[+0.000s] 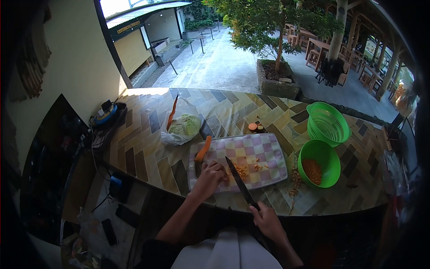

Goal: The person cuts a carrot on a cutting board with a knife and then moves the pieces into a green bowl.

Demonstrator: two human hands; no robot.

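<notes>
A checkered cutting board (264, 148) lies on the tiled table. My left hand (209, 179) rests on its left part with fingers curled down; what they hold, if anything, is hidden. My right hand (267, 219) grips the handle of a dark knife (239, 180), its blade slanting over the board with the tip up and left. Chopped orange pieces (240, 170) lie beside the blade. A carrot piece (203, 149) sits at the board's upper left, just beyond my left hand.
A green bowl (330, 168) with orange bits and a green colander (328, 121) stand at the right. Behind the board are a plastic bag with cabbage (186, 125) and cut pieces (253, 127). Peelings (296, 178) lie between board and bowl.
</notes>
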